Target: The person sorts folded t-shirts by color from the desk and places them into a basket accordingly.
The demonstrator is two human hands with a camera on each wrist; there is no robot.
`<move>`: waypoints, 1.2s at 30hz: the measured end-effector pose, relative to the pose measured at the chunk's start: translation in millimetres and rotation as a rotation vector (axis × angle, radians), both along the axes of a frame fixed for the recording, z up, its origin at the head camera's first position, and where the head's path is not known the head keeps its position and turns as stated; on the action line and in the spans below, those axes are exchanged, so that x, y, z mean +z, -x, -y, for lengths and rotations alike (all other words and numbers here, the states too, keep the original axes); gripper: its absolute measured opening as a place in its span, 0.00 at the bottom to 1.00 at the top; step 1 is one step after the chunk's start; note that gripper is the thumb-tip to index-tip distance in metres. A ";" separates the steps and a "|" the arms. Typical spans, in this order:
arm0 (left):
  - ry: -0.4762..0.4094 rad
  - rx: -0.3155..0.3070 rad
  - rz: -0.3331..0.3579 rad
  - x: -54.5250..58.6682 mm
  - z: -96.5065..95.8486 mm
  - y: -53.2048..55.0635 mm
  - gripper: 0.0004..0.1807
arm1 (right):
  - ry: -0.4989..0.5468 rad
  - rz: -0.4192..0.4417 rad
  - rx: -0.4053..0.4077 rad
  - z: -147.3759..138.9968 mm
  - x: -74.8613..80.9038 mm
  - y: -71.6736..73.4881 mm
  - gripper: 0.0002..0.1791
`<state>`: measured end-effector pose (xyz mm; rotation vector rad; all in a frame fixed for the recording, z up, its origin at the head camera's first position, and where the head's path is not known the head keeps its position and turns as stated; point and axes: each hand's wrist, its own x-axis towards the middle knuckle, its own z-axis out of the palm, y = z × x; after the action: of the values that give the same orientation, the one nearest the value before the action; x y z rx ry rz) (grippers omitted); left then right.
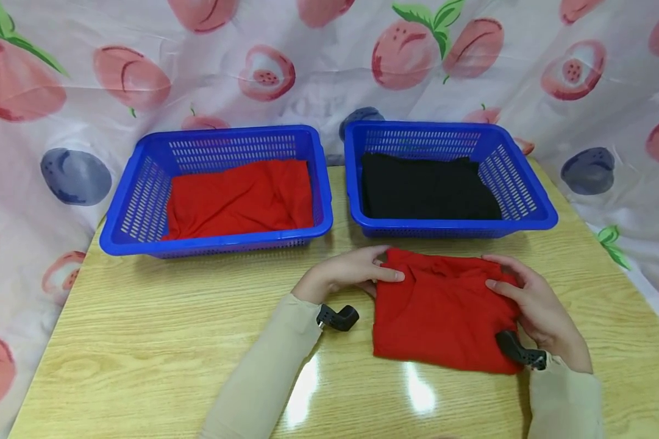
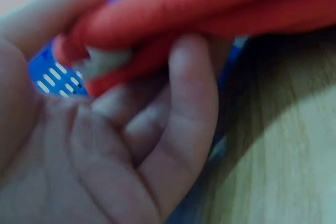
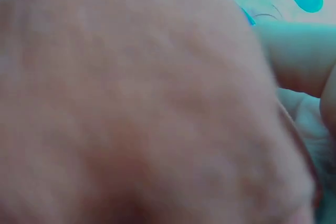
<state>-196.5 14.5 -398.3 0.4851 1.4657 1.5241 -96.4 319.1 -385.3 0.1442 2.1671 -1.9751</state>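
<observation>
A folded red garment (image 1: 444, 317) is held between both hands at the right front of the table, its far edge close to the right basket. My left hand (image 1: 356, 271) grips its upper left edge, thumb on top and fingers underneath. In the left wrist view the red cloth (image 2: 210, 3) lies in layers between thumb and curled fingers (image 2: 194, 87). My right hand (image 1: 540, 302) holds the upper right edge, thumb over the cloth. The right wrist view is mostly filled by the blurred right hand (image 3: 147, 98); the garment is hidden there.
A blue basket (image 1: 214, 242) at the back left contains folded red cloth (image 1: 241, 198). Another blue basket (image 1: 455, 227) at the back right contains folded black cloth (image 1: 428, 189). Both stand on the wooden table (image 1: 159, 329), before a fruit-patterned curtain (image 1: 318, 67).
</observation>
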 end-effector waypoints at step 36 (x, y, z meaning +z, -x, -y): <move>-0.044 -0.197 -0.070 6.3 -3.7 -10.7 0.28 | 0.425 -0.135 0.022 -4.4 1.5 -2.5 0.25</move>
<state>-185.8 18.1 -392.1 0.6947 1.3950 1.3972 -93.9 323.5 -383.8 -0.0807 1.7534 -2.4382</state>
